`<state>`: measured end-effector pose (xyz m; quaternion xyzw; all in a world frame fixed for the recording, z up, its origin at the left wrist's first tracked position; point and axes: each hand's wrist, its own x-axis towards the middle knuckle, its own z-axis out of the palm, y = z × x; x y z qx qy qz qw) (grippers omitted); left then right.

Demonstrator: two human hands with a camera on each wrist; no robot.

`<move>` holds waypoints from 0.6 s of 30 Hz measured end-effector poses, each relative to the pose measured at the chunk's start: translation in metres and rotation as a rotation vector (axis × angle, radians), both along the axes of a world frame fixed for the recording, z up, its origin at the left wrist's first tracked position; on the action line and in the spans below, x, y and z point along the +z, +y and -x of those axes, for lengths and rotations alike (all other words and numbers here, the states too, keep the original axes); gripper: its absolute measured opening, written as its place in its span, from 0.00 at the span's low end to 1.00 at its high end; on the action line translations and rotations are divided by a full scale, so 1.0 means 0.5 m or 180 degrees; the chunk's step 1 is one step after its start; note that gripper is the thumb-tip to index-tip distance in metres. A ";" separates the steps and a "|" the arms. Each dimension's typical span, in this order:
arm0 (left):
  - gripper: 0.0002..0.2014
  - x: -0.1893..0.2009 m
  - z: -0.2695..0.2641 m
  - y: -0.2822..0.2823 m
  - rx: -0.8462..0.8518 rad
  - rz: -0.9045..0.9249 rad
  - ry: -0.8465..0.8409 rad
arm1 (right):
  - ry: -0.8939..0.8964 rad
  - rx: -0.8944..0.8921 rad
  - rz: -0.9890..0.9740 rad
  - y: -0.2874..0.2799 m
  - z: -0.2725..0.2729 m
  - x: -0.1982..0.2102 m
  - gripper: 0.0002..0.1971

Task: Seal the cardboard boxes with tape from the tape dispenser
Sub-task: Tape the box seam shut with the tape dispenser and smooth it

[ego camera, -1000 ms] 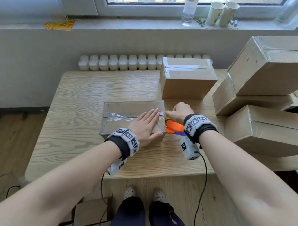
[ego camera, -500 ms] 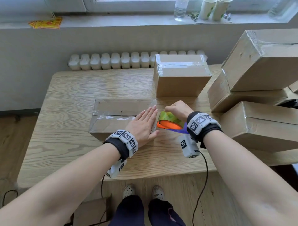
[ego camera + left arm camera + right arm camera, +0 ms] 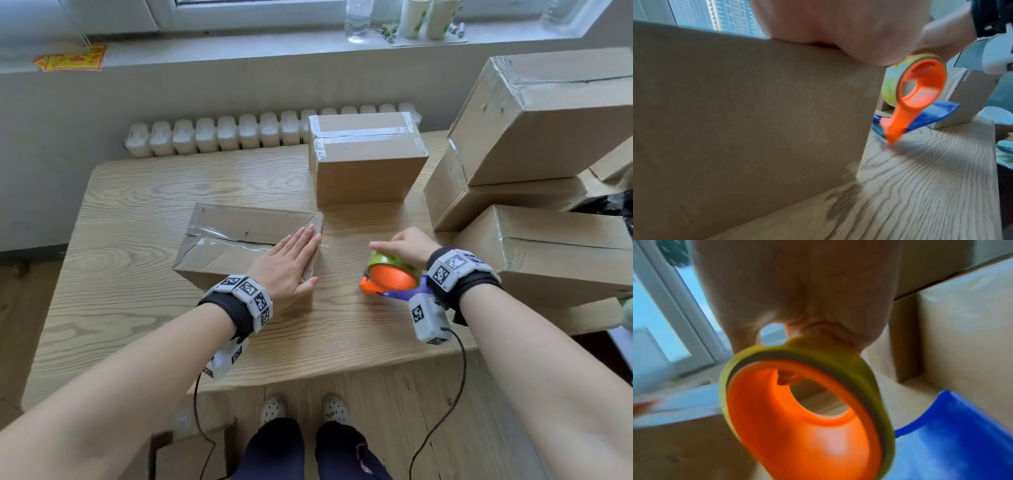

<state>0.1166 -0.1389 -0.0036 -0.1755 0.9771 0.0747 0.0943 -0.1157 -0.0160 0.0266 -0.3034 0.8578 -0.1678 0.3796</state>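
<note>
Head view: left hand [image 3: 287, 263] lay flat, fingers straight, on the right end of the low cardboard box [image 3: 239, 240], likely pinning it and smoothing the clear tape along its seam. Right hand [image 3: 404, 247] gripped the orange tape dispenser [image 3: 390, 274] from above, well apart from the box, just over the table [image 3: 137, 308].

Left wrist view: palm on box top edge [image 3: 756, 113]; dispenser [image 3: 918, 91] tip near the wood.

Right wrist view: fingers curled over the roll [image 3: 807, 386]; blurred.
</note>
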 end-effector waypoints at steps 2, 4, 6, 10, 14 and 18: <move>0.39 0.002 -0.001 -0.001 -0.0010 -0.0029 0.0029 | 0.0091 -0.0082 -0.0148 0.034 0.016 -0.006 0.24; 0.38 0.003 -0.001 0.001 -0.0030 -0.0070 0.0049 | -0.0116 -0.0190 -0.0024 0.050 0.023 -0.011 0.22; 0.39 0.007 0.002 0.003 -0.0030 -0.0058 0.0034 | -0.0192 -0.0167 0.0053 0.054 0.024 -0.009 0.19; 0.41 0.018 0.016 0.020 -0.0049 0.0143 -0.0019 | -0.0332 -0.0037 0.0077 0.059 0.019 0.011 0.10; 0.41 0.023 0.032 0.026 -0.0010 -0.0020 -0.0154 | -0.0676 -0.0304 0.0426 0.064 0.025 0.026 0.12; 0.43 0.015 0.028 0.021 -0.0116 -0.0069 -0.0150 | -0.0546 -0.0535 0.0765 0.079 0.033 0.033 0.21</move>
